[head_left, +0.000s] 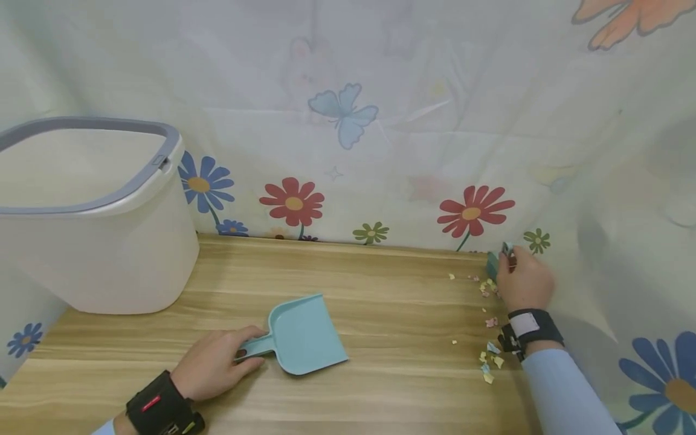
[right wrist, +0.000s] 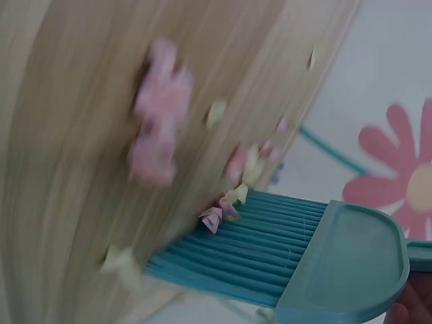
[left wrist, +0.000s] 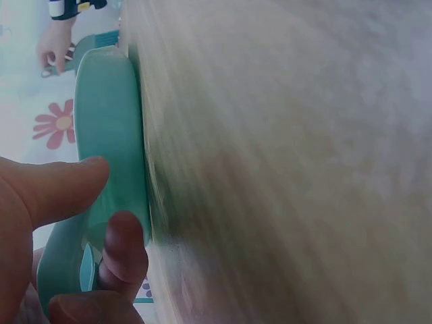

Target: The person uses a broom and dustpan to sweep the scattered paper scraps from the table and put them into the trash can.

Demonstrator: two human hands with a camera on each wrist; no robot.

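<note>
Two hands share the work on a wooden table (head_left: 380,386), and reading from the left, a white bin (head_left: 98,241) with a grey rim stands at the far left corner against the flowered cloth backdrop (head_left: 380,121). Near the front edge the left hand (head_left: 214,362) has its fingers and thumb curled round the handle of a light blue dustpan (head_left: 304,335), which lies flat on the wood with its mouth turned to the right; the left wrist view shows the thumb (left wrist: 61,185) pressed on the handle and the pan lying against the tabletop. A bare stretch of table separates the pan from the paper scraps (head_left: 489,356), pink, yellow and blue bits strewn along the right edge. At the back right corner the right hand (head_left: 524,281) grips a small teal brush (right wrist: 297,260), whose bristles touch the wood with a few scraps caught against them. To do this step well, I judge, the brush should run in short, low strokes leftward, bristles kept on the surface so light scraps are not flicked off the edge, while the pan is slid closer and its lip held hard against the table so nothing slips under it.
</note>
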